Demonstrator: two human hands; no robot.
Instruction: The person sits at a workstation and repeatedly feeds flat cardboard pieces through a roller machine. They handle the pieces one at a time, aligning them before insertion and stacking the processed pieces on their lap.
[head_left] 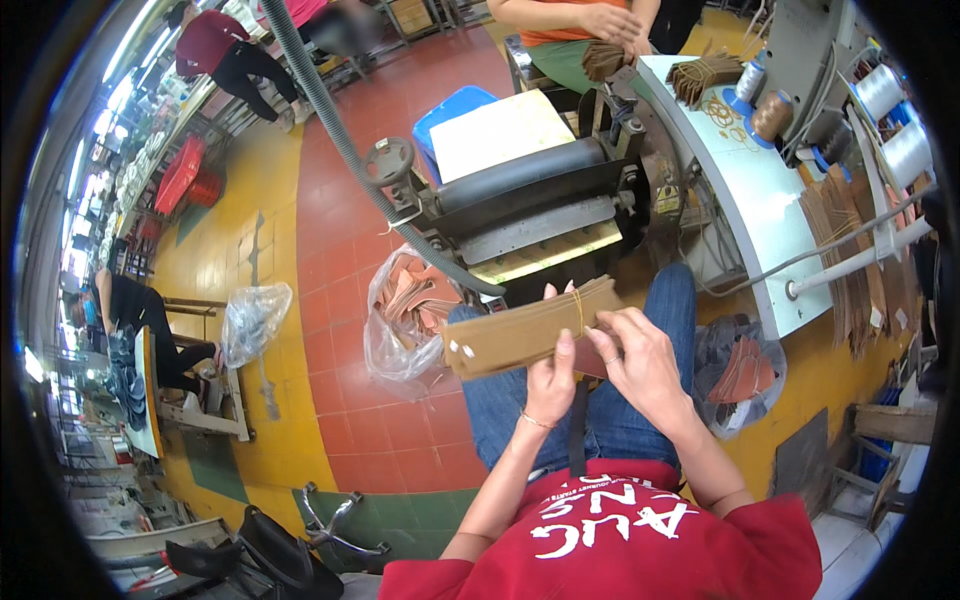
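Observation:
A flat bundle of brown leather-like strips (510, 328) lies across my lap, held up above my knees. My left hand (551, 385) grips it from below near its right part, thumb on the near face and fingertips showing past the far edge. Around the bundle, close to its right end, runs a thin yellow rubber band (579, 300). My right hand (640, 365) is closed with its fingertips at the bundle's right end, beside the band. Whether these fingers also pinch the band is too small to tell. Small white marks show on the bundle's left end.
Ahead stands a roller machine (530, 200) with a handwheel (388, 162). Left of my knees sits a plastic bag of pinkish pieces (415, 300); another bag (742, 375) is at right. The pale worktable (755, 210) carries thread spools (772, 115). A co-worker's hands (610, 28) hold brown pieces.

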